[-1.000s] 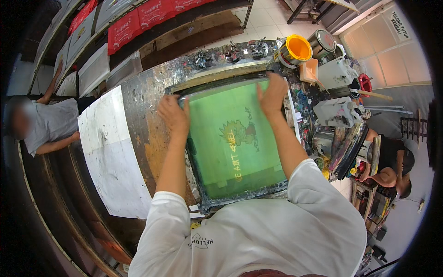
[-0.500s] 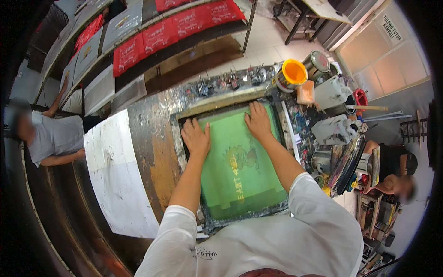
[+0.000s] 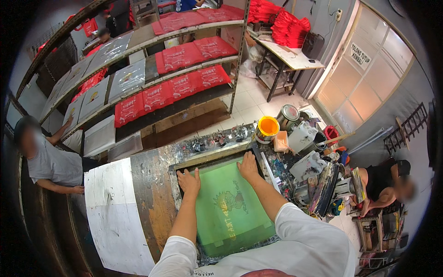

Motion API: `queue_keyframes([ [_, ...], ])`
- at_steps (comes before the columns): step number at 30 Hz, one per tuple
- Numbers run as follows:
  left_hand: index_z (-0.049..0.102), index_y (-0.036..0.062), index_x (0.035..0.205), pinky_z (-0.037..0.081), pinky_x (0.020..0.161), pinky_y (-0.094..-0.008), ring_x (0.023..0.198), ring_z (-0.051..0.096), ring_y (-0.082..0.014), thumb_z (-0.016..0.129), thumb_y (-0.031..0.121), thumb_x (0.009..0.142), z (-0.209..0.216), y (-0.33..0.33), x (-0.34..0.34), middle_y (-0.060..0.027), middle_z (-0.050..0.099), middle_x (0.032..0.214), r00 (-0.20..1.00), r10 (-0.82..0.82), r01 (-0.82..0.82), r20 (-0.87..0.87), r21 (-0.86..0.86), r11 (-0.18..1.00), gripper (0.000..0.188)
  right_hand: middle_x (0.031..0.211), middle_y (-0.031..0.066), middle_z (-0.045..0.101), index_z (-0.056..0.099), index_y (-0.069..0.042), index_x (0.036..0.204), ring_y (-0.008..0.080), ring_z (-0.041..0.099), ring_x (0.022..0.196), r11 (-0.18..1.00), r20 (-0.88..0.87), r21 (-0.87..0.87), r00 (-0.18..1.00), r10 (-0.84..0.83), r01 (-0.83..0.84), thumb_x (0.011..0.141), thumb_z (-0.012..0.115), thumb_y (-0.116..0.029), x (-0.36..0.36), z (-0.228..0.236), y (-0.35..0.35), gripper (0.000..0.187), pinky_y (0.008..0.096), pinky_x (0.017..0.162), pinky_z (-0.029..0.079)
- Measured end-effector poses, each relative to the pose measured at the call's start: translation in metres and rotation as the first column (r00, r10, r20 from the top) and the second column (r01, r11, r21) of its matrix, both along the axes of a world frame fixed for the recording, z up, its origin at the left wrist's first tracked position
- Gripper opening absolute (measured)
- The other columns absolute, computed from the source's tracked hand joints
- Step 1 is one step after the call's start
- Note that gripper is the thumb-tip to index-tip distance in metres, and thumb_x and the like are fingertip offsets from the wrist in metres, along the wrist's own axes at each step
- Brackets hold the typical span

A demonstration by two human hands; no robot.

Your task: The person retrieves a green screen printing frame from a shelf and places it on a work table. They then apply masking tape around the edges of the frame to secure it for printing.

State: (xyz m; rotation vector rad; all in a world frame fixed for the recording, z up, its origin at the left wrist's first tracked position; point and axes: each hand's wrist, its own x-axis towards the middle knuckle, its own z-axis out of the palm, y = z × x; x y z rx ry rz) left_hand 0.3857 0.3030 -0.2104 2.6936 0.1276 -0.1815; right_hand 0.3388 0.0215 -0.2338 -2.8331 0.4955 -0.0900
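Observation:
A screen-printing frame [image 3: 210,158] with green mesh [image 3: 240,203] lies on the stained worktable in front of me. Yellow lettering and a cartoon figure show on the mesh. My left hand [image 3: 189,181] rests with fingers spread on the mesh at the frame's far left corner. At the far right corner my right hand [image 3: 248,166] lies the same way, fingers stretched out. Neither hand holds anything. My forearms pass along both sides of the design, and my shirt hides the frame's near edge.
A white board [image 3: 113,198] covers the table's left part. Right of the frame stand a yellow paint can [image 3: 266,129], white jugs [image 3: 304,136] and several ink-stained tools. Behind is a rack with red bags [image 3: 168,90]. One person [image 3: 57,157] stands left; another [image 3: 383,184] is at the right.
My view has tilted upward, so more of the rack and the door shows. Both hands stay at the frame's far corners, with no clear shift against it.

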Motion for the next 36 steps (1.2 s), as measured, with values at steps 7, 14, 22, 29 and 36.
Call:
queue_keyframes([
  [7,0.036,-0.0138,0.146,0.043,0.11,-0.054,0.133,0.046,-0.0567,0.064,0.051,0.098,0.007,0.012,-0.006,-0.0415,0.021,0.155,1.0,-0.01,0.013,0.014,-0.258,0.966,0.086,0.156,0.0338,0.033,0.026,0.018,0.151,0.0442,0.034,0.144,0.988,-0.203,-0.102,0.975,0.096,-0.118,0.093,0.073,-0.042,0.009,-0.001,-0.006,0.097,0.0495,0.12,0.025],
  [14,0.027,-0.0127,0.151,0.043,0.112,-0.0522,0.138,0.042,-0.0559,0.071,0.06,0.089,0.006,0.009,-0.015,-0.0414,0.005,0.161,0.998,-0.039,0.054,0.049,-0.364,0.93,0.105,0.162,0.0339,0.022,0.016,0.016,0.156,0.0447,0.03,0.147,1.0,-0.186,0.007,0.982,0.013,-0.012,0.09,0.078,-0.042,0.005,-0.005,-0.01,0.107,0.0478,0.121,0.027],
  [22,0.024,-0.0026,0.159,0.046,0.113,-0.0502,0.148,0.03,-0.053,0.077,0.066,0.081,0.033,0.033,-0.036,-0.0308,-0.016,0.167,0.972,-0.025,0.101,0.232,-0.321,0.942,0.117,0.169,0.0279,0.005,0.004,0.005,0.162,0.0462,0.046,0.133,0.994,-0.139,0.03,0.984,0.107,-0.104,0.086,0.08,-0.04,-0.022,0.059,0.024,0.116,0.0485,0.114,0.041],
  [29,0.037,0.0017,0.153,0.056,0.095,-0.045,0.124,0.06,-0.04,0.081,0.046,0.087,0.071,0.065,-0.107,-0.0212,0.02,0.167,0.957,-0.19,0.277,0.221,-0.488,0.828,0.091,0.159,0.0274,0.035,0.028,0.002,0.157,0.0458,0.05,0.128,0.951,0.037,0.128,0.959,0.28,-0.283,0.092,0.072,-0.043,-0.098,0.078,0.057,0.09,0.0501,0.109,0.045],
  [36,0.062,0.0017,0.128,0.054,0.092,-0.0439,0.112,0.064,-0.0339,0.083,0.036,0.087,0.087,0.102,-0.264,-0.0207,0.061,0.131,0.913,-0.366,0.404,0.181,-0.535,0.742,0.057,0.139,0.0218,0.054,0.048,-0.003,0.145,0.0414,0.053,0.123,0.889,0.105,0.162,0.903,0.416,-0.428,0.094,0.071,-0.041,-0.211,0.091,0.085,0.068,0.0494,0.104,0.047],
])
